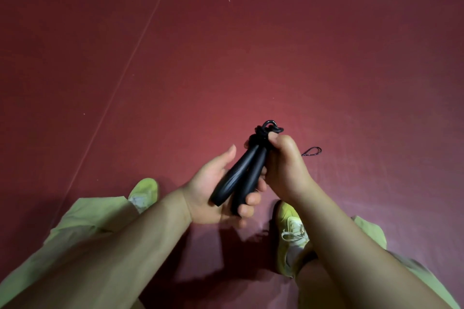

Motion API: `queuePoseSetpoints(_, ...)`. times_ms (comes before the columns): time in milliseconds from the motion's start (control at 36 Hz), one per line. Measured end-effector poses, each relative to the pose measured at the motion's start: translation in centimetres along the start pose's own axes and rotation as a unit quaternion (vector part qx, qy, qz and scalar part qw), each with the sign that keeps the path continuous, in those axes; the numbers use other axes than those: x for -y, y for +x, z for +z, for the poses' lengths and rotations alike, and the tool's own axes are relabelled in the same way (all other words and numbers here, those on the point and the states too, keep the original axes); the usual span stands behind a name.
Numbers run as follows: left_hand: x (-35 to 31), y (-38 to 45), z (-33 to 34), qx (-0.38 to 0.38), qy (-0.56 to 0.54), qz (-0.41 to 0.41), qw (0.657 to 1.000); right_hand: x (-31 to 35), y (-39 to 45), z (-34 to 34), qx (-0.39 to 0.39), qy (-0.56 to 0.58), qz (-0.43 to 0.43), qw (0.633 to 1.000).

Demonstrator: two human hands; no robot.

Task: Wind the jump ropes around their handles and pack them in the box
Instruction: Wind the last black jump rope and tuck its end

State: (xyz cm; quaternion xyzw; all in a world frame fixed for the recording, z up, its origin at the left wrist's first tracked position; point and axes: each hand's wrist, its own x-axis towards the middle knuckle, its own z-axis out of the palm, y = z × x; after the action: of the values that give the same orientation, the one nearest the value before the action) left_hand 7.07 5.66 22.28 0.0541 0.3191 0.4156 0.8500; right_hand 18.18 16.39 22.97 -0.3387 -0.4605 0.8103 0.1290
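Observation:
Two black jump-rope handles [237, 178] lie side by side, pointing up and away from me. My left hand [213, 193] cups their lower ends, its fingers curled round them from below. My right hand [283, 165] grips the upper ends, where black rope [263, 133] is bunched and looped around the handle tops. A thin loop of the rope [312, 152] pokes out beyond my right hand over the floor. No box is in view.
A dark red mat floor [251, 45] fills the view, with a seam line [130, 63] running diagonally at the left. My two yellow-green shoes [144, 194] [291, 231] and light green trouser legs are below the hands.

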Motion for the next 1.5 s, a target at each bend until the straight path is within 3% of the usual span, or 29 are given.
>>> queuePoseSetpoints(111, -0.3, 0.0, 0.3, -0.046, 0.062, -0.006, 0.997, 0.4, 0.3, -1.1, 0.066, -0.041, 0.017, 0.997)
queuePoseSetpoints(194, -0.5, 0.2, -0.2, -0.104, 0.136, -0.001, 0.985, 0.6, 0.3, -2.0, 0.054, -0.115, 0.025, 0.992)
queuePoseSetpoints(389, -0.4, 1.2, -0.8, -0.318, 0.318, 0.061, 0.891, 0.2, 0.3, -2.2, -0.017, -0.251, 0.038, 0.967)
queuePoseSetpoints(417, -0.5, 1.3, -1.1, -0.351, 0.368, 0.062, 0.859, 0.1, 0.4, -2.2, -0.035, -0.278, 0.048, 0.959)
queuePoseSetpoints(444, -0.6, 1.3, -1.4, -0.388, 0.446, 0.061, 0.804, -0.1, 0.5, -2.2, -0.054, -0.314, 0.061, 0.946)
queuePoseSetpoints(500, -0.7, 1.2, -2.1, -0.452, 0.600, 0.045, 0.659, -0.6, 0.6, -2.1, -0.085, -0.374, 0.081, 0.920)
queuePoseSetpoints(528, -0.8, 1.1, -2.2, -0.470, 0.638, 0.037, 0.609, -0.8, 0.6, -2.0, -0.094, -0.385, 0.084, 0.914)
queuePoseSetpoints(556, -0.7, 1.0, -2.1, -0.478, 0.656, 0.036, 0.583, -1.0, 0.6, -1.8, -0.099, -0.389, 0.083, 0.912)
queuePoseSetpoints(778, -0.2, 1.5, -2.0, -0.489, 0.721, 0.056, 0.487, -1.1, 0.4, -0.9, -0.140, -0.341, 0.100, 0.924)
queuePoseSetpoints(917, 0.3, 1.7, -1.2, -0.499, 0.761, 0.091, 0.405, -1.1, 0.3, -0.8, -0.171, -0.293, 0.102, 0.935)
queuePoseSetpoints(972, 0.2, 1.6, -1.1, -0.493, 0.769, 0.105, 0.393, -1.1, 0.4, -0.8, -0.182, -0.288, 0.094, 0.936)
queuePoseSetpoints(1000, 0.1, 1.5, -1.1, -0.484, 0.767, 0.112, 0.405, -1.1, 0.4, -0.7, -0.189, -0.287, 0.085, 0.935)
queuePoseSetpoints(1056, -0.2, 1.2, -1.2, -0.448, 0.736, 0.115, 0.493, -1.1, 0.5, -0.7, -0.202, -0.290, 0.058, 0.934)
queuePoseSetpoints(1111, -0.6, 0.9, -1.2, -0.395, 0.647, 0.102, 0.644, -1.1, 0.4, -0.8, -0.196, -0.286, 0.023, 0.938)
queuePoseSetpoints(1167, -1.0, 0.6, -0.7, -0.316, 0.451, 0.102, 0.828, -1.1, 0.4, -0.8, -0.163, -0.268, -0.010, 0.950)
queuePoseSetpoints(1194, -1.1, 0.4, -0.4, -0.268, 0.332, 0.086, 0.900, -1.1, 0.4, -0.8, -0.142, -0.254, -0.023, 0.956)
queuePoseSetpoints(1222, -1.2, 0.1, -0.2, -0.209, 0.228, 0.056, 0.949, -1.1, 0.4, -0.7, -0.122, -0.233, -0.032, 0.964)
queuePoseSetpoints(1278, -1.3, -0.4, 0.0, -0.105, 0.103, 0.007, 0.989, -0.9, 0.3, -0.6, -0.089, -0.178, -0.036, 0.979)
queuePoseSetpoints(1333, -1.3, -0.7, 0.1, -0.058, 0.061, -0.002, 0.996, -0.9, 0.4, -0.6, -0.070, -0.158, -0.033, 0.984)
queuePoseSetpoints(1389, -1.3, -0.6, 0.2, -0.059, 0.048, 0.000, 0.997, -0.9, 0.6, -0.9, -0.050, -0.169, -0.018, 0.984)
queuePoseSetpoints(1500, -1.5, -0.4, 0.4, -0.133, 0.096, 0.008, 0.986, -0.8, 0.8, -1.6, 0.002, -0.200, 0.009, 0.980)
